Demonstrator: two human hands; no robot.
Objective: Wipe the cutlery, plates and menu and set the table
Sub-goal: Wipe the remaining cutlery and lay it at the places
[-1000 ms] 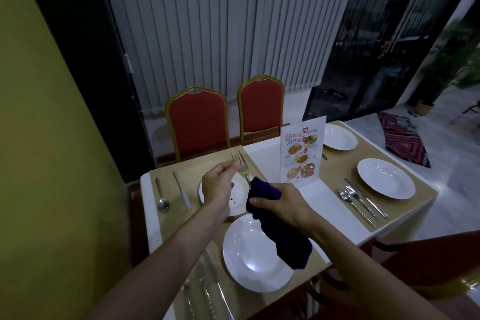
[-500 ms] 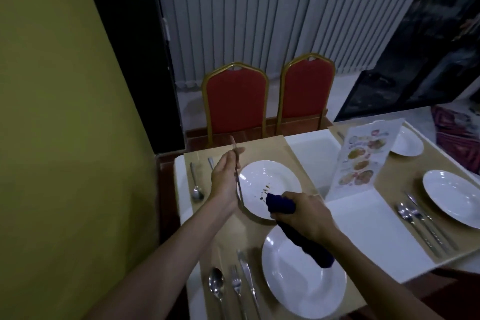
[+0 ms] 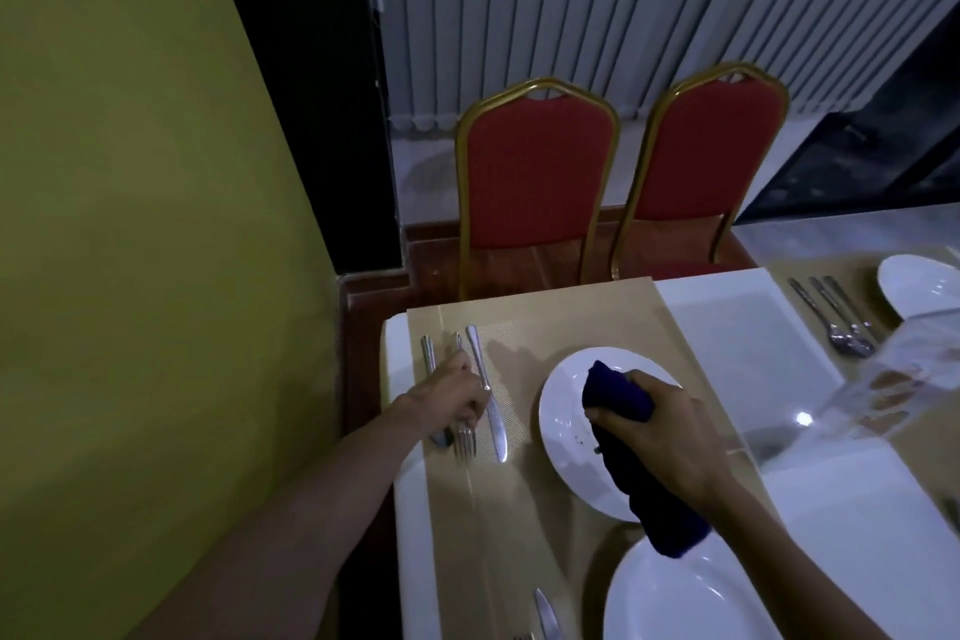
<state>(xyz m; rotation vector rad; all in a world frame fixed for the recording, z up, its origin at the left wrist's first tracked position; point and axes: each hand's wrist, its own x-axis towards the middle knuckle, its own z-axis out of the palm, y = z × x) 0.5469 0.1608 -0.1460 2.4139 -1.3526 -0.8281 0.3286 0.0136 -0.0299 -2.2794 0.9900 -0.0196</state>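
My left hand (image 3: 451,395) lies low on the tan placemat (image 3: 524,494) with its fingers curled round a fork (image 3: 464,437), whose tines point toward me. A spoon (image 3: 429,364) lies just left of the fork and a knife (image 3: 488,395) just right of it. My right hand (image 3: 670,431) grips a dark blue cloth (image 3: 618,395) bunched over the far white plate (image 3: 563,426), which carries a few dark specks. A second white plate (image 3: 675,598) sits nearer me. The menu stand (image 3: 904,379) shows blurred at the right.
Two red chairs with gold frames (image 3: 535,172) stand behind the table's far edge. A yellow wall (image 3: 130,224) runs close along the left. Another plate (image 3: 919,286) and cutlery (image 3: 836,322) lie at the far right. A knife tip (image 3: 545,613) shows at the bottom.
My left hand has brought the fork down from upright in the air to the placemat between spoon and knife. My right hand moved the cloth onto the far plate. The view swung left.
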